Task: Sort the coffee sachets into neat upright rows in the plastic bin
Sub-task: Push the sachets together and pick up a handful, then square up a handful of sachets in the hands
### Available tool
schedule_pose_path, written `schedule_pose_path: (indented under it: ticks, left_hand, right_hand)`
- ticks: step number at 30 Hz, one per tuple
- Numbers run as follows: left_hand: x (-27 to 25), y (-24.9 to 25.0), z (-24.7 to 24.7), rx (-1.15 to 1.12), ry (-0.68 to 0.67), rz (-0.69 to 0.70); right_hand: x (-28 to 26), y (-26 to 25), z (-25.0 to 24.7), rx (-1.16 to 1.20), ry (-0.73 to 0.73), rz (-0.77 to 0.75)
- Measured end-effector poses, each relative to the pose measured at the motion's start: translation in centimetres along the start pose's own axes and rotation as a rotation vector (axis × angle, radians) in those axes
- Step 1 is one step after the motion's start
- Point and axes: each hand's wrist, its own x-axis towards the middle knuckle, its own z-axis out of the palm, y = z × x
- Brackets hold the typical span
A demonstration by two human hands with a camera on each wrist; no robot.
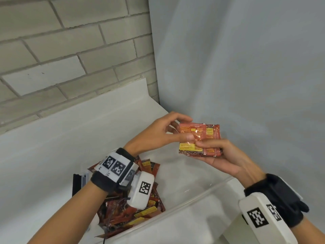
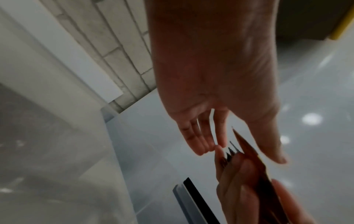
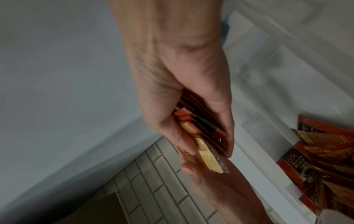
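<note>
A stack of red and yellow coffee sachets [image 1: 199, 138] is held in the air over the far right of the clear plastic bin [image 1: 202, 194]. My right hand [image 1: 209, 150] grips the stack from below, thumb on top; in the right wrist view the sachet edges [image 3: 201, 133] fan out between its fingers. My left hand [image 1: 189, 128] pinches the top sachet, thumb on its face and fingers over the far edge. The left wrist view catches that sachet [image 2: 247, 150] edge-on between thumb and fingers. A loose pile of sachets [image 1: 133, 206] lies in the bin's left end, under my left wrist.
The bin sits on a white counter [image 1: 52, 147] in a corner, with a brick wall [image 1: 70, 50] behind and a plain grey wall [image 1: 246, 67] to the right. A black and grey object [image 1: 77, 184] lies by the bin's left side. The bin's right half holds no sachets.
</note>
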Motion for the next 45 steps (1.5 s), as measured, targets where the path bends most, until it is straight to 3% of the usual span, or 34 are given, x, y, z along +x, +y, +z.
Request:
schedule_pose_path:
  ticks: [11,15,17,20,24,30,35,40,45]
  left_hand:
    - [-0.6,-1.5,0.5,-0.406,0.114,-0.052]
    - [-0.9,-1.6,-0.4,-0.499,0.035,0.057]
    - [-1.0,-1.2,-0.5,-0.494,-0.041,0.102]
    - [-0.9,-0.6,-0.4,-0.46,-0.122,0.106]
    - [-0.7,-0.4,-0.3,-0.432,-0.119,0.083]
    - [-0.9,0.2,-0.6,-0.471,0.08,-0.065]
    - [-1.3,0.9,-0.8,-0.434,0.021,-0.17]
    - [-0.7,1.2,-0.7,-0.383,0.092,-0.28]
    - [-0.6,0.6,0.0,-0.452,0.069,-0.382]
  right_hand:
    - [1.1,0.9,-0.7,0.038,-0.001,-0.024]
    - [1.6,1.4,-0.7,0.094,0.033,0.044]
    - [1.5,1.4,-0.8,0.058,-0.022,0.085]
    - [0.9,1.2,-0.6,-0.003,-0.099,0.109]
    - [0.8,1.1,-0.9,-0.018,-0.111,0.098]
    - [1.0,1.0,-1.1,0.043,-0.069,-0.047]
    - [1.3,1.0,-1.1,0.12,0.024,-0.149]
    - [1.3,1.0,-1.0,0.096,0.049,-0.21]
    - [1.5,1.1,-1.1,0.096,0.074,-0.262]
